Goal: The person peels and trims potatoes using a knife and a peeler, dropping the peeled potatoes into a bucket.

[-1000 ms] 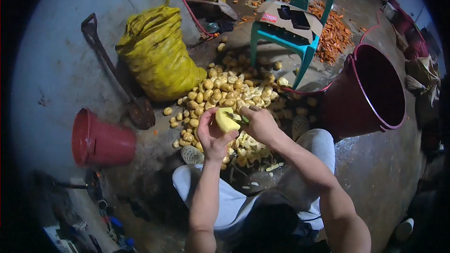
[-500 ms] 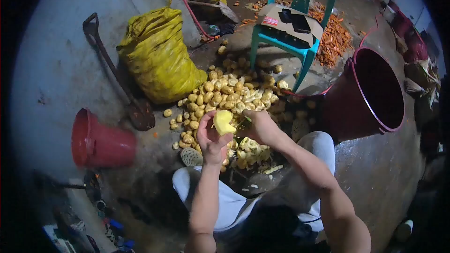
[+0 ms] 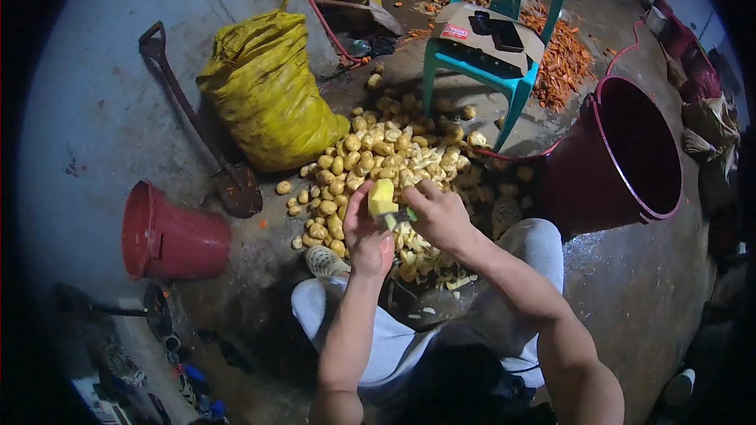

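Observation:
My left hand is closed around a peeled yellow potato, its pale cut faces turned up. My right hand grips a small peeler with a green part showing; its working end is against the potato's lower right side, blurred and partly hidden by the fingers. Beneath both hands lies a heap of unpeeled potatoes on the floor. Pale peelings are strewn below my right hand, between my feet.
A yellow sack and a shovel lean by the wall at left. A red bucket lies tipped there. A large maroon tub stands right. A teal chair holds cardboard and phones; carrots are piled behind.
The potato has been turned more upright in my left hand. My right hand has brought the peeler down along its lower right side, and the green part now shows lower.

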A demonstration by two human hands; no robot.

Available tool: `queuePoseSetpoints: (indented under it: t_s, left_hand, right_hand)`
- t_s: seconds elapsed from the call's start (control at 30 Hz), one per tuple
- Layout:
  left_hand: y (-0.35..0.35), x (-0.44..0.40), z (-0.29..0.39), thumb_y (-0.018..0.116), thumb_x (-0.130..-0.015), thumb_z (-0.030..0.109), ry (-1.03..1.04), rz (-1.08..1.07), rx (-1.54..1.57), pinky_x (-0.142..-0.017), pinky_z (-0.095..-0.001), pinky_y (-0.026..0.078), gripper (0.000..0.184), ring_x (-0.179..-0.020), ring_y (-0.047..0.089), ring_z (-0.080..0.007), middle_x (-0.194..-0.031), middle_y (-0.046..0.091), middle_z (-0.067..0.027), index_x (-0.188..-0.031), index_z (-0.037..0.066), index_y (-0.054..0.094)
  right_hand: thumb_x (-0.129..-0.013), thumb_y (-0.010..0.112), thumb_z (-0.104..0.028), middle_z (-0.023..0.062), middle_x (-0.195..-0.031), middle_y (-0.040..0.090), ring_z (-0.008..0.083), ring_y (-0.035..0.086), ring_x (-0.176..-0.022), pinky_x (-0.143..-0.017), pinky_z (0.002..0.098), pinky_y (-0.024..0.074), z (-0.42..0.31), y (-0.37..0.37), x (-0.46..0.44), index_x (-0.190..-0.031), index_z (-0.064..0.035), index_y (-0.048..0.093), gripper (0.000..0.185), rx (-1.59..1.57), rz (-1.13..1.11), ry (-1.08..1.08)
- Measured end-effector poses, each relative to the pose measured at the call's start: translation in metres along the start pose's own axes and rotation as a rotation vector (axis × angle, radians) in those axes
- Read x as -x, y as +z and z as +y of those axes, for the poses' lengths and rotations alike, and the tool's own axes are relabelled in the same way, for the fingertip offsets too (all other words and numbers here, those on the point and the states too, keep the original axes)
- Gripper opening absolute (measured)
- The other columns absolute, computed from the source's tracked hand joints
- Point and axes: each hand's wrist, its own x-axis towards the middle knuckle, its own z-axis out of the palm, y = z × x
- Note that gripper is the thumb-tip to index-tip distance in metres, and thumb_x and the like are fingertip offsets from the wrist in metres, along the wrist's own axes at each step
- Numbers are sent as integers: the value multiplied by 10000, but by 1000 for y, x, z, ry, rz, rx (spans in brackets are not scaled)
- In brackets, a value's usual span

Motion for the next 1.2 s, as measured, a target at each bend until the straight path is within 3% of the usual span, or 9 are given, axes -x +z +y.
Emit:
queuePoseSetpoints:
  t_s: [0.2,0.47,0.7,0.73,0.8,0.93,1.07,1.13,1.2]
  left_hand:
    - [5,-2,4,768,-661,-40,-34,14,-16,-1070,-345,370,767,-1183,519,-211,-1255,556,-95,-1352,-8,437]
    - [-4,5,-1,781,-714,44,4,-61,-25,-1093,-360,331,710,-1239,486,-218,-1309,534,-113,-1339,-27,452]
    - [-24,-4,4,775,-784,255,-109,-43,129,-1042,-335,395,751,-1193,505,-268,-1349,499,-187,-1360,-69,418]
    - [-25,-5,3,776,-788,273,-138,-38,194,-1038,-343,411,758,-1181,508,-285,-1346,494,-207,-1354,-81,417]
    - [-26,-4,3,779,-786,282,-126,-10,208,-1042,-359,424,764,-1174,507,-307,-1322,494,-230,-1346,-91,416]
    - [-34,-4,2,769,-785,260,-205,-10,280,-1023,-347,430,741,-1176,510,-297,-1276,532,-187,-1348,-74,422]
    - [-15,-2,10,755,-773,156,-205,-111,98,-1024,-329,408,646,-1157,546,-218,-1222,594,-118,-1325,-28,475]
    - [-7,-2,12,794,-718,133,-210,-90,-16,-1011,-304,402,727,-1141,546,-187,-1190,587,-83,-1333,-34,445]
    - [-7,-2,13,819,-686,115,-223,-229,-219,-999,-289,398,739,-1108,549,-167,-1170,581,-66,-1311,-34,454]
  right_hand:
    - [-802,726,-283,200,-897,598,428,621,-778,-651,510,496,7,-6,-6,-1003,-64,528,356,-189,-89,137]
    - [-727,669,-69,235,-810,631,433,631,-761,-673,506,504,24,0,-10,-1006,-41,549,305,-64,-81,314]
    - [-662,854,-239,263,-842,653,424,648,-857,-760,450,511,39,-18,-18,-1059,12,588,540,-364,-92,325]
    - [-647,881,-236,205,-909,650,304,630,-846,-818,378,492,44,-19,-19,-965,20,582,506,-294,-34,348]
    - [-646,883,-301,218,-923,647,292,628,-894,-829,383,479,58,-33,-23,-988,-16,581,539,-431,-11,327]
    - [-694,887,-210,-3,-891,576,121,533,-829,-750,263,443,57,-45,-27,-1013,-69,564,476,-892,-48,507]
    - [-690,890,-212,-21,-878,559,108,520,-820,-722,247,426,49,-45,-26,-1031,-68,565,493,-997,-158,563]
    - [-690,891,-217,-35,-879,559,99,519,-830,-725,242,423,50,-38,-28,-1040,-67,570,498,-818,-32,164]
    - [-669,904,-240,-31,-913,564,94,511,-862,-762,254,424,48,-42,-26,-1048,-62,575,533,-857,-74,192]
